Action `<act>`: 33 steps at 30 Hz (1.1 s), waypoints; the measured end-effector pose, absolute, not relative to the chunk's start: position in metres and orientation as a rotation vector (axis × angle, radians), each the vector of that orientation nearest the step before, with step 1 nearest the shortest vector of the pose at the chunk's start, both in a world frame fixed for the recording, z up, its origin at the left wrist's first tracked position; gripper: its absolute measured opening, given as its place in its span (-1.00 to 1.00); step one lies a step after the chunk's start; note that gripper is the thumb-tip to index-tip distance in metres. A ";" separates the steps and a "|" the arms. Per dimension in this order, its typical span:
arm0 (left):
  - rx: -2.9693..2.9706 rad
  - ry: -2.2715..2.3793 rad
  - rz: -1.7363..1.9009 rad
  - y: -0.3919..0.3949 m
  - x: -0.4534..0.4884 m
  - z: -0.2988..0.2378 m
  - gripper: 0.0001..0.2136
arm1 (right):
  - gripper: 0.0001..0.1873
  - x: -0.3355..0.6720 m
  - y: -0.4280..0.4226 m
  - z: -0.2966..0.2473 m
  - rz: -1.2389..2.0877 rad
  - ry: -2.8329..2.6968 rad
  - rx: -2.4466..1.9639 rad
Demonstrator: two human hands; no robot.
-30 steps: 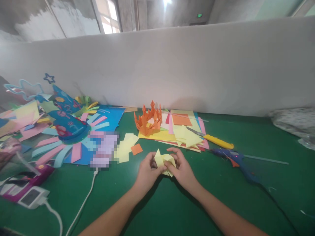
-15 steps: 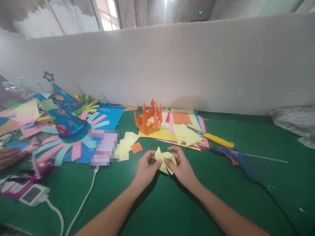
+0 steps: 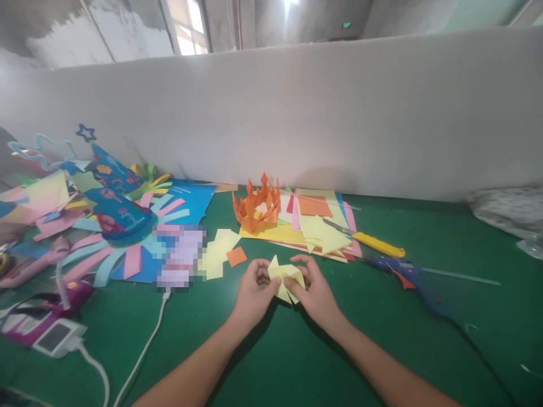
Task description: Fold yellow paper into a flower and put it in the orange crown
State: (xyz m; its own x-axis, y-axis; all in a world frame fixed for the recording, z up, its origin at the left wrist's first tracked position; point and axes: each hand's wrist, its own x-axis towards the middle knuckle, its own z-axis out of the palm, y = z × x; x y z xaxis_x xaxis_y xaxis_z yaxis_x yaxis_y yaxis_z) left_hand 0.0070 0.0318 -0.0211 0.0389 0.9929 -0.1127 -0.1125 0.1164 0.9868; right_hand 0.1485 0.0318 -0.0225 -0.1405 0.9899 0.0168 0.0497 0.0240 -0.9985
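Left hand (image 3: 253,291) edged inward; right hand (image 3: 314,288) still pinches yellow paper (image 3: 286,277).

folded paper (image 3: 286,278): pale yellow
surface (image 3: 382,339): dark green
paper crown (image 3: 257,204): orange
knife handle (image 3: 377,245): yellow
glue gun (image 3: 401,271): blue, orange trigger
small square (image 3: 236,256): orange
cone hat (image 3: 114,195): blue, patterned

Pale yellow paper piece (image 3: 287,275), folded into several pointed flaps. Sits pinched between left hand (image 3: 254,291) and right hand (image 3: 317,293), over the green table (image 3: 271,362), near its middle. Looks half open, with one sharp tip pointing up at the left.
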 end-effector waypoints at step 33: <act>1.001 1.104 1.072 0.030 0.010 -0.017 -0.69 | -0.65 0.149 0.028 -0.020 1.325 -1.422 -1.041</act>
